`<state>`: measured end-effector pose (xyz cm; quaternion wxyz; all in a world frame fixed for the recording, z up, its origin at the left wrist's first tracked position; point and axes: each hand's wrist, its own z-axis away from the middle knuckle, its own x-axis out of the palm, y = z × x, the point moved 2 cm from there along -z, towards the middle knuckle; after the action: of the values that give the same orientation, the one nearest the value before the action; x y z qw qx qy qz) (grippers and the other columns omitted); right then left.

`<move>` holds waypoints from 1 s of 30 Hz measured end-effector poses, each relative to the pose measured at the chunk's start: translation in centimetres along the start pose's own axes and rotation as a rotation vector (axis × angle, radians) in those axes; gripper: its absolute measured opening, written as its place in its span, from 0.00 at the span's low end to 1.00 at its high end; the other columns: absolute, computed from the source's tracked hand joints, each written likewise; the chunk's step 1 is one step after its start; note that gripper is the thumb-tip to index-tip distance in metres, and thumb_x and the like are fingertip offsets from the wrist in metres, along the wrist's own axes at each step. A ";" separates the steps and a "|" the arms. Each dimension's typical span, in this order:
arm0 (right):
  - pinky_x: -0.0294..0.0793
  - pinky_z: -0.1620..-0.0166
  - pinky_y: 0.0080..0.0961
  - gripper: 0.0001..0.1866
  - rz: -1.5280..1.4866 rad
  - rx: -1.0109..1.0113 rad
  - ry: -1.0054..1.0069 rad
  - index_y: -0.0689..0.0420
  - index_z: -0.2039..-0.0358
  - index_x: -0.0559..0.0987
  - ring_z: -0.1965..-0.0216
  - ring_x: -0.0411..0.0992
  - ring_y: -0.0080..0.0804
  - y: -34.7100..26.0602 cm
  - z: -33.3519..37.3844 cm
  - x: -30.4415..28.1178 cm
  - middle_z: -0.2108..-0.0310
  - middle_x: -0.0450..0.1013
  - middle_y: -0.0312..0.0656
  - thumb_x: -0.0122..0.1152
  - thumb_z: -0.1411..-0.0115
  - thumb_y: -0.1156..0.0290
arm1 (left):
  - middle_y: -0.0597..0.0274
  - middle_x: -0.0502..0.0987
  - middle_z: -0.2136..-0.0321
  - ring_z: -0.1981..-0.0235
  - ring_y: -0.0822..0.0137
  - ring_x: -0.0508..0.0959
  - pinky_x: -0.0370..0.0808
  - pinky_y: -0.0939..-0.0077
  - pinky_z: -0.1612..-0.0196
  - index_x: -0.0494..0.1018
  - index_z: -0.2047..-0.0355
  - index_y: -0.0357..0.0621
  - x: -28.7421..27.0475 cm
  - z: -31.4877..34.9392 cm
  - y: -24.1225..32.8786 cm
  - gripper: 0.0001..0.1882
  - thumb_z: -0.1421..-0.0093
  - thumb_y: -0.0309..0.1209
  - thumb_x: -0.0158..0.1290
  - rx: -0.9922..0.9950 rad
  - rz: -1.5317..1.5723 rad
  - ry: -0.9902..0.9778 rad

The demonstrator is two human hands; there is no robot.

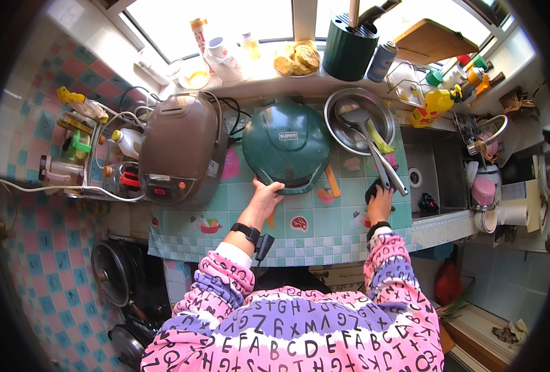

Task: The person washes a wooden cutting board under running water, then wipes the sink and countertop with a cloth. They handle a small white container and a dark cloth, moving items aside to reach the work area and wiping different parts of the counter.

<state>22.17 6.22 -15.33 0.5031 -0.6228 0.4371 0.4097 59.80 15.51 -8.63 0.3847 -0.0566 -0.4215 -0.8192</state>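
Note:
A round green electric griddle [287, 146] stands closed in the middle of the counter. My left hand [264, 198] is at its front handle, the thumb along the edge and the fingers curled against it. To the right, my right hand [381, 204] is closed on a dark cloth [372, 188], partly hidden by the fingers, beside the handles of the utensils. Those utensils, a grey spatula [355, 116] and a metal ladle handle [394, 177], rest in a steel bowl [330, 115]. A wooden stick [332, 181] pokes out by the griddle's right side.
A brown rice cooker [182, 149] stands left of the griddle, with cords behind it. The sink [436, 164] lies to the right. On the sill are a plate of flatbreads [299, 61], a dark knife block [349, 49] and a spray can [382, 61]. Pans [114, 273] hang lower left.

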 end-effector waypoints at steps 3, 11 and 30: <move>0.58 0.34 0.48 0.25 -0.012 0.053 -0.049 0.56 0.45 0.73 0.35 0.53 0.66 -1.7 2.8 1.0 0.36 0.59 0.50 0.63 0.45 0.73 | 0.51 0.60 0.48 0.49 0.53 0.70 0.74 0.43 0.50 0.42 0.40 0.59 0.3 -0.8 -0.1 0.44 0.51 0.14 0.50 0.038 0.070 0.084; 0.53 0.32 0.48 0.28 -0.081 0.016 -0.149 0.54 0.43 0.69 0.33 0.49 0.66 -2.2 4.5 0.7 0.33 0.54 0.51 0.63 0.45 0.74 | 0.59 0.66 0.59 0.62 0.64 0.71 0.72 0.71 0.67 0.51 0.43 0.50 -8.0 2.1 0.7 0.38 0.56 0.15 0.47 0.020 -0.026 0.062; 0.65 0.37 0.40 0.21 -0.258 -0.679 -0.428 0.52 0.57 0.77 0.34 0.58 0.48 -13.4 -3.0 2.0 0.39 0.65 0.39 0.67 0.54 0.78 | 0.54 0.69 0.52 0.57 0.62 0.74 0.74 0.70 0.56 0.50 0.35 0.43 -19.8 10.7 4.1 0.45 0.58 0.16 0.47 -0.120 -0.382 0.032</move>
<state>35.78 4.46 -13.10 0.3959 -0.7039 0.0813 0.5840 73.95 33.49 -7.40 0.2248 0.0148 -0.3688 -0.9018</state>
